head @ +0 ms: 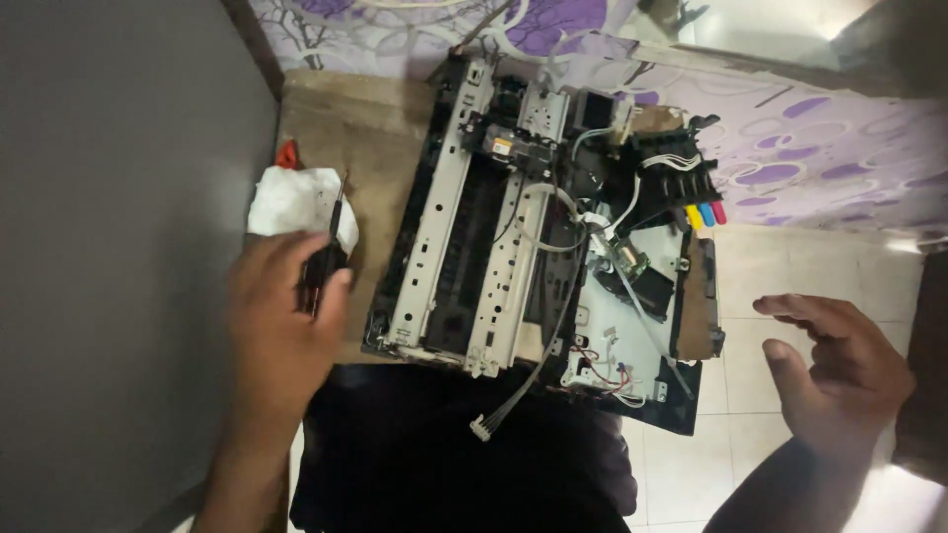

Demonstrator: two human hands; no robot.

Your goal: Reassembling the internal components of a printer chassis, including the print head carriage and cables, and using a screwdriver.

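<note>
Gripping a black screwdriver [326, 259], the left hand [281, 321] sits at nine o'clock of the opened printer [538, 247], fingers curled round the handle, tip up over a white cloth [294, 200]. The right hand [839, 370] hovers at four o'clock, fingers spread, holding nothing, over bare floor tiles [760, 286]. The printer overhangs the wooden board's [355, 128] near edge. Both forearms are cut off below.

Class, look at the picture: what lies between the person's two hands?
In the head view, the opened printer lies between the left hand, gripping a screwdriver, and the empty right hand.
</note>
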